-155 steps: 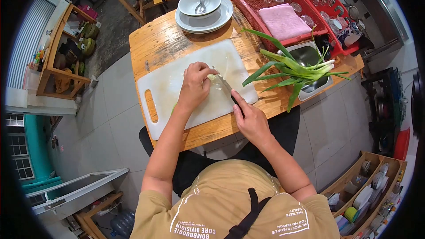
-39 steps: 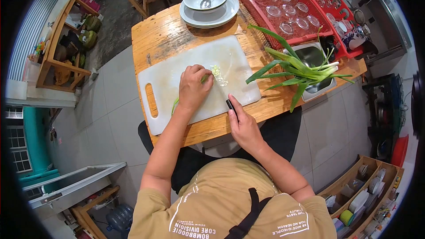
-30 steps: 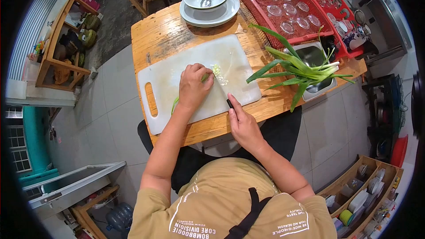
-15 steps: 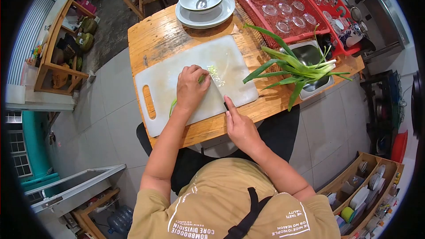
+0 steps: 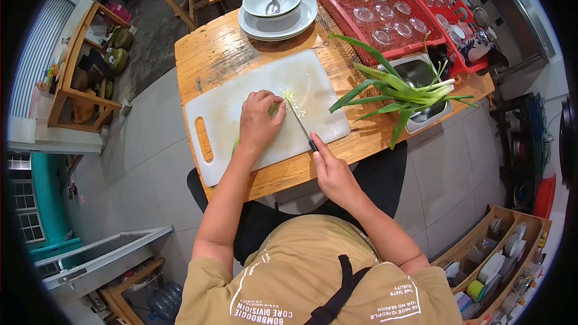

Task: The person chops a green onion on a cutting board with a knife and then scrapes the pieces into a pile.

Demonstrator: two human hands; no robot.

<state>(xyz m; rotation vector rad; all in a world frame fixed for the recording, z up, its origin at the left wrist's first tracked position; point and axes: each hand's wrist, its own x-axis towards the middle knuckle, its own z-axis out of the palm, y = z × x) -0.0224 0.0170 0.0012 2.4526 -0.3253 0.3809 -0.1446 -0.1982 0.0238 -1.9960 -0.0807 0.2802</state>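
Observation:
My left hand (image 5: 260, 121) is closed around a green onion (image 5: 274, 109) on the white cutting board (image 5: 229, 99), its fingertips curled. Part of the green stalk shows below that hand, near my wrist. My right hand (image 5: 330, 168) grips the black handle of a knife (image 5: 299, 121). The blade points away from me, its tip beside the fingers of my left hand. Small chopped pieces of green onion (image 5: 293, 103) lie by the blade on the board. More long green onions (image 5: 403, 93) rest across a metal tray (image 5: 445, 108) at the table's right side.
White plates (image 5: 301, 27) and a bowl (image 5: 256, 3) with spoons stand at the table's far edge. A red basket (image 5: 343, 18) of upturned glasses and a second red rack (image 5: 463, 18) are at the far right. A wooden shelf (image 5: 66, 99) stands to the left.
My right hand and the knife handle have moved slightly to the right, and more of the blade shows. My left hand stays nearly in place on the green onion.

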